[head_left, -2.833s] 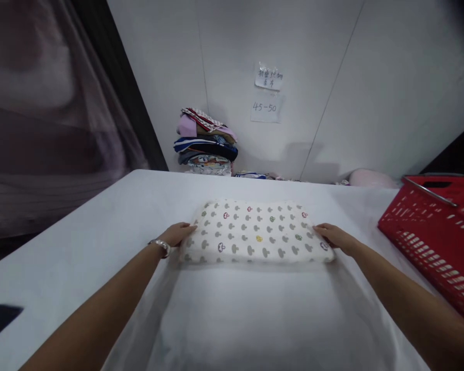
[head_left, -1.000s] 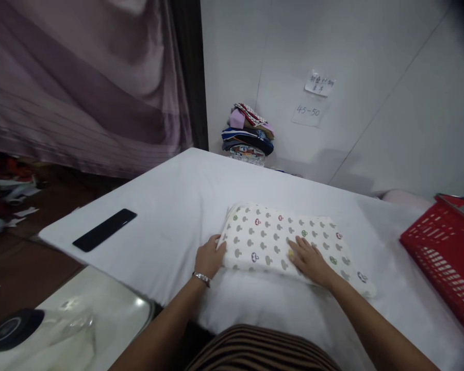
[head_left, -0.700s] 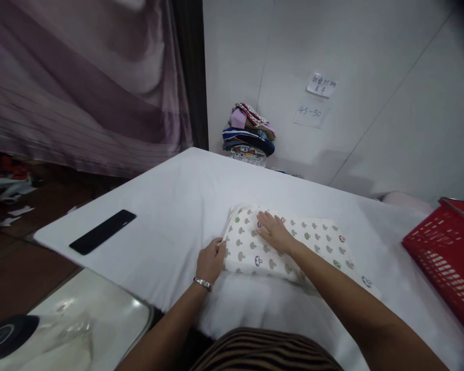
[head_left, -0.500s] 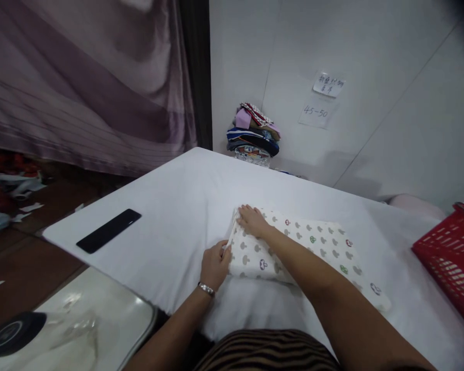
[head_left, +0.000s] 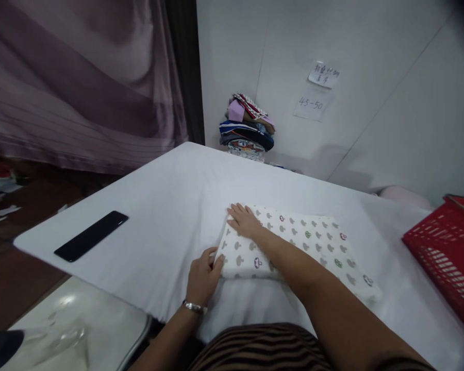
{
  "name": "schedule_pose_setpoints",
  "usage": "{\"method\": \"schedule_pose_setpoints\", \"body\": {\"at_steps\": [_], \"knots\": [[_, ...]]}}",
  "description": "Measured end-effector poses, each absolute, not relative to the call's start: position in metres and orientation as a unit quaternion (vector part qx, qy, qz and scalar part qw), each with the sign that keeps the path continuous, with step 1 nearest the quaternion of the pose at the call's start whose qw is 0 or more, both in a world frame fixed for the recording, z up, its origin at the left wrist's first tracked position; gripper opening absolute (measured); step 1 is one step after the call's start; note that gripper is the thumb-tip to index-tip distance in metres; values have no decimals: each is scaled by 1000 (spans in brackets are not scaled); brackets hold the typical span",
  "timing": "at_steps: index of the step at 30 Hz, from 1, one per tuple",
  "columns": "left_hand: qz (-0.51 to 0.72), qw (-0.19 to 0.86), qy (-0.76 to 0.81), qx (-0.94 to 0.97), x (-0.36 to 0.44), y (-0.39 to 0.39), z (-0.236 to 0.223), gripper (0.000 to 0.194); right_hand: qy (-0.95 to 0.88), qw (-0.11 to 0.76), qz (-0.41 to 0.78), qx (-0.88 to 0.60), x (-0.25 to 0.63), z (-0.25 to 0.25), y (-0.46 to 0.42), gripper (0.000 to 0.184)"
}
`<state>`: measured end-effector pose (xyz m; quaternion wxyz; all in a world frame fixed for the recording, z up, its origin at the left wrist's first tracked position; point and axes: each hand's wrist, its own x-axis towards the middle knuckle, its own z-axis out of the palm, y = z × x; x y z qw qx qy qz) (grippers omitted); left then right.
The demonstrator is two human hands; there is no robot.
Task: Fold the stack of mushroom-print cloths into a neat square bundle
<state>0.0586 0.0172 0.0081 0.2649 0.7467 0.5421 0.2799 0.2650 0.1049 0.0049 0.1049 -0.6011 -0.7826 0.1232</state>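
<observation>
**"45-50" and Two Lines of Chinese, Written by Hand**

Two papers, an upper paper (head_left: 324,75) and a lower paper (head_left: 312,107), are stuck on the pale wall (head_left: 294,36) behind the desk (head_left: 166,190), both slanting slightly down to the right. On the lower paper, "45-50" is written by hand in thin dark strokes and can be read clearly. On the upper paper, set a little further right, Chinese characters are handwritten in two lines, a longer one over a shorter one. The first line seems to be begun with 折叠 ("fold"); the rest is too blurred to be read. At the lower left, a pale ring is partly shown on a dark object (head_left: 3,346), cut off by the edge of view.
</observation>
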Motion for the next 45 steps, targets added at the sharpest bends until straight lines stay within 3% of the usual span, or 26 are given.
{"method": "schedule_pose_setpoints", "body": {"at_steps": [7,16,21,27,32,35,38,45], "knots": [[231,294,558,741,63,22,11,29,-761,126,167,-614,272,18,91,62],[199,272,591,733,61,26,8,37,-739,99,102,-659,293,7,37,63],[132,287,595,739,55,34,18,43,-743,114,150,-642,300,17,36,64],[204,93,479,849,101,50,50,50,-700,132,138,-688,336,23,11,62],[119,61,415,900,159,73,47,55,-613,95,91,-779,393,27,-3,60],[32,73,449,890,161,88,25,64,-538,55,72,-838,438,23,-25,61],[24,63,445,893,150,95,9,67,-470,27,50,-881,476,12,-56,59],[24,91,455,885,149,94,15,63,-451,120,69,-882,503,-4,-77,53]]}}
